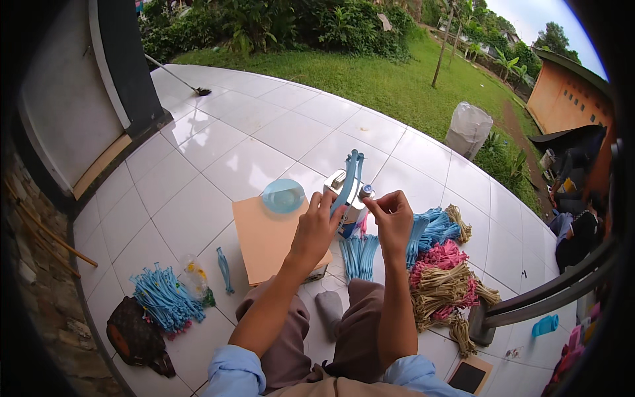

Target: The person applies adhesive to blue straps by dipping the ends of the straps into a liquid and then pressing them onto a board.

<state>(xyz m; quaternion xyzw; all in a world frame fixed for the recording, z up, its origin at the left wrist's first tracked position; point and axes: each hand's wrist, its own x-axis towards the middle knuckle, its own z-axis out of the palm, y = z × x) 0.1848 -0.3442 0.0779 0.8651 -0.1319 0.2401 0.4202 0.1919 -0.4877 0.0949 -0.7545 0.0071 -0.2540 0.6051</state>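
Note:
My left hand (317, 225) is closed around a few light-blue straps (350, 177), which stand up above its fingers. My right hand (391, 215) is raised just to the right of them, thumb and fingertips pinched together; whatever is between them is too small to make out. Behind and between my hands stands a white rectangular can (336, 183) with a round blue-grey top (366, 190) close to my right fingertips. Below the can, a row of blue straps (360, 257) lies fanned out. A light-blue bowl (283, 196) rests on a peach-coloured board (264, 235) left of my left hand.
Bundles of blue (436, 228), pink (442, 258) and beige straps (436, 291) are piled at right. A blue heap (167, 294), a plastic bag (194, 278) and a dark bag (137, 334) lie left. A wooden frame (549, 291) and a person (577, 235) are far right.

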